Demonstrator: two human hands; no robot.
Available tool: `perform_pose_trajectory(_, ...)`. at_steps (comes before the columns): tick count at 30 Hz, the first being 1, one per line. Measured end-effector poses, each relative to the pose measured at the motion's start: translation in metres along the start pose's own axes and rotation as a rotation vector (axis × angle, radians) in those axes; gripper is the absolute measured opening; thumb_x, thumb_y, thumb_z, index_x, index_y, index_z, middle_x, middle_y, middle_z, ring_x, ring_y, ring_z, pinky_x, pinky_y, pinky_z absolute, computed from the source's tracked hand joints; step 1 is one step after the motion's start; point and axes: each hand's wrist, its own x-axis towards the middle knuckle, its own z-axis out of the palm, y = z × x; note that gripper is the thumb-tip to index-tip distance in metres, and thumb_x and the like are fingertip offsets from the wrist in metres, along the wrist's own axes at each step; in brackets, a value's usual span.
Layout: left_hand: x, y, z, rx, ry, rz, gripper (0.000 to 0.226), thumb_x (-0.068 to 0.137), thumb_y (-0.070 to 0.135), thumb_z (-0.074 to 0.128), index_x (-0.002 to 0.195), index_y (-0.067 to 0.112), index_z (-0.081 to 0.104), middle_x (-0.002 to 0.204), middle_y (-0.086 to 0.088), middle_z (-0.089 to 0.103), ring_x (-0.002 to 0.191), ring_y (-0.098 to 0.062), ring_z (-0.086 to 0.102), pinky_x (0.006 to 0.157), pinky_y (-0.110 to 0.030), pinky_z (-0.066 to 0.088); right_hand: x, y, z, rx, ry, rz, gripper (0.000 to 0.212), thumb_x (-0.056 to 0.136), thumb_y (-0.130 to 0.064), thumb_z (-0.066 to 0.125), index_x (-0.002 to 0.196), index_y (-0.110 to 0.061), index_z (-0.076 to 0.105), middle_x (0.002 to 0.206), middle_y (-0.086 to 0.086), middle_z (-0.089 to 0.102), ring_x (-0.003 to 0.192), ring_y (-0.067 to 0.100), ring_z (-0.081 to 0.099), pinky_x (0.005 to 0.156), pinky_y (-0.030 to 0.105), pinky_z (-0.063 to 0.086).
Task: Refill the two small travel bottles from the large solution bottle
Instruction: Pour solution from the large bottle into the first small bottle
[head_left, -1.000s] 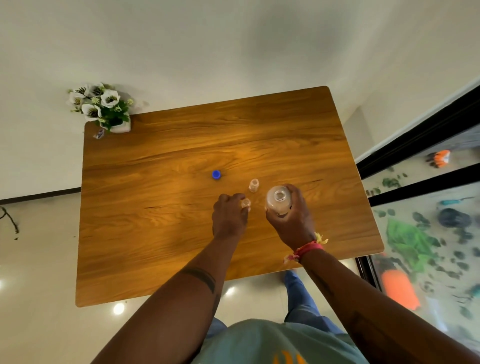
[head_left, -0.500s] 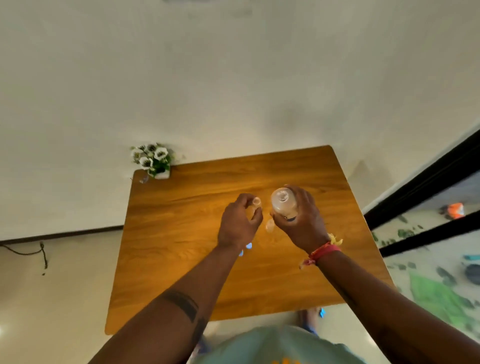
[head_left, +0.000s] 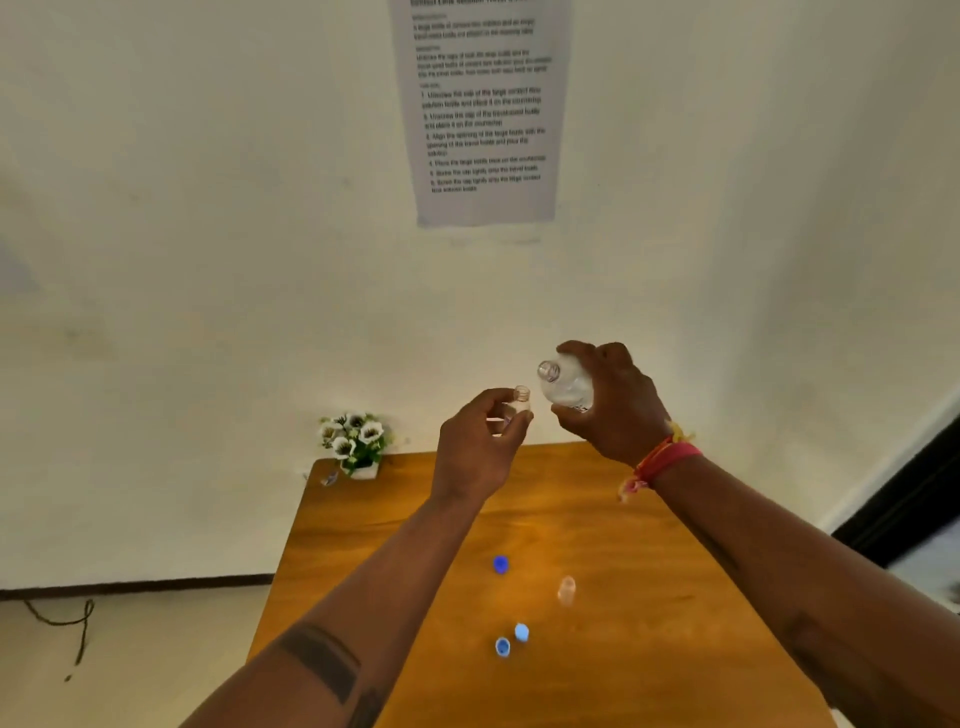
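My left hand (head_left: 480, 447) pinches a small clear travel bottle (head_left: 520, 397) upright, raised well above the table. My right hand (head_left: 610, 402) grips the large clear solution bottle (head_left: 563, 384), uncapped and tilted with its mouth toward the small bottle's opening; the two mouths are close but apart. A second small travel bottle (head_left: 566, 590) stands open on the wooden table (head_left: 649, 623). Three blue caps lie on the table: one (head_left: 500, 564) farther away, two (head_left: 521, 632) (head_left: 502, 647) closer to me.
A small pot of white flowers (head_left: 356, 441) sits at the table's far left corner by the wall. A printed instruction sheet (head_left: 483, 109) hangs on the wall. A black-framed glass door (head_left: 914, 493) is at the right; a cable (head_left: 78, 623) lies on the floor at left.
Both hands rose off the table with the small bottle and the large bottle. The large bottle tilted toward the small one. My head tipped up toward the wall.
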Motion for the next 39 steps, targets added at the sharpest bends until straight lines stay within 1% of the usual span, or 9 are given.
perform_pose_trajectory(2,0.005,0.007,-0.002,-0.01,0.02,0.003,0.031,0.091,0.04,0.073,0.12,0.03,0.069,0.094,0.017,0.073,0.086,-0.003,0.07,0.07,-0.006,0.048,0.009,-0.001,-0.006,-0.054,-0.001,-0.043,0.078,0.069,-0.043,0.081,0.136,-0.034,0.042,0.116,0.001,0.05,0.096,0.022,0.059,0.081,0.042,0.058)
perform_pose_trajectory(4,0.01,0.013,-0.004,-0.021,0.029,0.01,0.032,0.091,0.04,0.073,0.121,0.028,0.069,0.093,0.016,0.072,0.084,-0.003,0.07,0.068,-0.005,0.047,0.016,-0.003,-0.01,-0.095,-0.001,-0.065,0.077,0.069,-0.043,0.081,0.136,-0.033,0.043,0.117,0.002,0.051,0.097,0.022,0.06,0.082,0.041,0.058)
perform_pose_trajectory(9,0.016,0.027,-0.009,-0.032,0.031,0.032,0.034,0.092,0.04,0.072,0.123,0.028,0.068,0.095,0.017,0.071,0.085,0.0,0.068,0.067,-0.002,0.046,0.03,-0.008,-0.02,-0.169,0.014,-0.078,0.077,0.069,-0.047,0.079,0.136,-0.033,0.043,0.117,0.002,0.051,0.096,0.023,0.061,0.083,0.039,0.056)
perform_pose_trajectory(13,0.018,0.034,-0.012,-0.051,0.041,0.035,0.034,0.092,0.041,0.071,0.124,0.03,0.068,0.098,0.017,0.071,0.087,-0.001,0.068,0.068,-0.002,0.046,0.035,-0.012,-0.028,-0.207,0.032,-0.107,0.071,0.07,-0.048,0.076,0.133,-0.035,0.045,0.114,0.0,0.05,0.095,0.022,0.061,0.085,0.039,0.054)
perform_pose_trajectory(20,0.017,0.04,-0.016,-0.046,0.04,0.062,0.034,0.092,0.041,0.071,0.123,0.029,0.068,0.099,0.016,0.072,0.087,-0.002,0.069,0.069,-0.004,0.048,0.035,-0.016,-0.035,-0.253,0.043,-0.124,0.068,0.07,-0.044,0.076,0.131,-0.034,0.049,0.112,-0.001,0.051,0.093,0.02,0.06,0.085,0.038,0.051)
perform_pose_trajectory(24,0.012,0.039,-0.015,-0.046,0.027,0.063,0.034,0.092,0.041,0.072,0.124,0.028,0.069,0.098,0.016,0.072,0.087,-0.004,0.07,0.07,-0.006,0.049,0.03,-0.017,-0.036,-0.284,0.042,-0.133,0.069,0.069,-0.044,0.076,0.131,-0.033,0.049,0.113,0.0,0.05,0.095,0.021,0.06,0.086,0.04,0.052)
perform_pose_trajectory(29,0.006,0.04,-0.014,-0.036,0.031,0.071,0.034,0.092,0.04,0.072,0.123,0.028,0.069,0.098,0.015,0.072,0.087,-0.003,0.069,0.069,-0.005,0.048,0.025,-0.017,-0.037,-0.297,0.031,-0.135,0.067,0.07,-0.042,0.076,0.13,-0.033,0.05,0.112,0.0,0.05,0.096,0.021,0.059,0.088,0.039,0.049)
perform_pose_trajectory(35,0.002,0.038,-0.015,-0.01,0.043,0.08,0.035,0.092,0.04,0.072,0.125,0.028,0.068,0.102,0.013,0.073,0.089,-0.002,0.068,0.071,-0.004,0.048,0.025,-0.019,-0.037,-0.313,0.044,-0.152,0.066,0.07,-0.04,0.076,0.13,-0.033,0.05,0.113,0.001,0.05,0.097,0.023,0.06,0.09,0.042,0.049)
perform_pose_trajectory(39,0.002,0.037,-0.017,-0.004,0.048,0.081,0.034,0.092,0.04,0.072,0.123,0.027,0.069,0.097,0.015,0.073,0.088,-0.002,0.069,0.074,-0.01,0.051,0.025,-0.019,-0.035,-0.324,0.047,-0.161,0.066,0.07,-0.04,0.075,0.13,-0.033,0.05,0.113,0.0,0.05,0.097,0.023,0.059,0.092,0.042,0.047)
